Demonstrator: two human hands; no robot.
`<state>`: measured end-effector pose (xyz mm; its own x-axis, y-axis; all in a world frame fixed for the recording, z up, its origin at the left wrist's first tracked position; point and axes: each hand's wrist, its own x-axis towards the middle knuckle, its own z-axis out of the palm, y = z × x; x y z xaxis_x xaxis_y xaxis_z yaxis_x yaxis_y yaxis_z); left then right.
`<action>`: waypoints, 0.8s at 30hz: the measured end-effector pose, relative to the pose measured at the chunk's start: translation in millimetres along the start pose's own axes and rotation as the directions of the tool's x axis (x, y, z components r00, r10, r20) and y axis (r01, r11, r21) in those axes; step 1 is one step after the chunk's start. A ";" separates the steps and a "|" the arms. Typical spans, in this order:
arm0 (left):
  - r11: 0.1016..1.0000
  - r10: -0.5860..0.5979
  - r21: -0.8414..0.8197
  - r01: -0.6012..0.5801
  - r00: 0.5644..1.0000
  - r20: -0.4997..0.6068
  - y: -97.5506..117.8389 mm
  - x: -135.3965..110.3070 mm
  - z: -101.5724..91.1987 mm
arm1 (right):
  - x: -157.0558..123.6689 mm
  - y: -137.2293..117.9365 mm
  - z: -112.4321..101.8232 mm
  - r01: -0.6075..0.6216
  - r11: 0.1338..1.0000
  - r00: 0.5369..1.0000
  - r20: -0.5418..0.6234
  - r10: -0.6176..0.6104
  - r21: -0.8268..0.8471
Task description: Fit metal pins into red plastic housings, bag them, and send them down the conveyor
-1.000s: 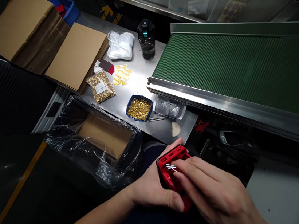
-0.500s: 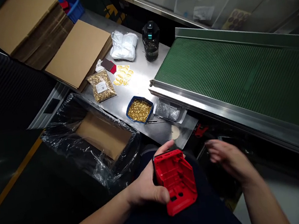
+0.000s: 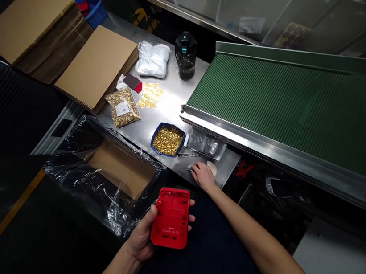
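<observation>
My left hand [image 3: 142, 240] is closed on a red plastic housing [image 3: 171, 218], held flat over my lap with its ribbed inner side up. My right hand [image 3: 203, 175] rests on the front edge of the steel table [image 3: 172, 107], fingers curled down beside a small metal piece [image 3: 190, 169] and a round beige disc [image 3: 212, 167]. What the fingers hold is too small to name. A blue tray of brass inserts [image 3: 167, 140] sits just beyond that hand, with tweezers [image 3: 188, 155] between them.
A green conveyor belt [image 3: 285, 96] with a steel rim runs along the right. A plastic-lined cardboard box [image 3: 120, 170] stands open at my left. Farther back lie a bag of brass parts [image 3: 122, 107], gold stickers [image 3: 149, 95], a dark bottle [image 3: 186, 55], a white bag [image 3: 153, 59] and flat cardboard stacks [image 3: 96, 65].
My right hand left the red housing and reached forward to the table's front edge. My left hand lowered the housing leftward and turned it flat.
</observation>
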<state>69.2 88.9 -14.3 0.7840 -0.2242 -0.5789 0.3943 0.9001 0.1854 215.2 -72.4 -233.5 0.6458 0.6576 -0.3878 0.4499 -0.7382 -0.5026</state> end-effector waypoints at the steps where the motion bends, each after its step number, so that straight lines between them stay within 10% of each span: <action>1: 1.000 0.004 0.005 -0.003 1.000 -0.026 -0.7 -2.6 -0.2 | 6.9 2.5 3.2 0.010 1.000 1.000 0.006 -0.010 -0.022; 15: 0.997 0.029 0.072 -0.018 0.988 -0.152 1.3 -7.8 -3.8 | 14.6 15.0 -1.0 -0.087 0.995 0.996 -0.010 0.087 0.049; 24: 0.966 0.007 0.258 -0.020 0.999 0.052 15.9 1.8 7.1 | -14.6 -49.6 -93.3 -0.028 0.838 0.998 0.064 -0.008 0.544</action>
<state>80.3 100.1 -6.7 0.8107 -0.2369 -0.5354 0.4884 0.7778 0.3954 241.1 -59.4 -130.8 0.6014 0.6717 -0.4327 0.0231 -0.5559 -0.8309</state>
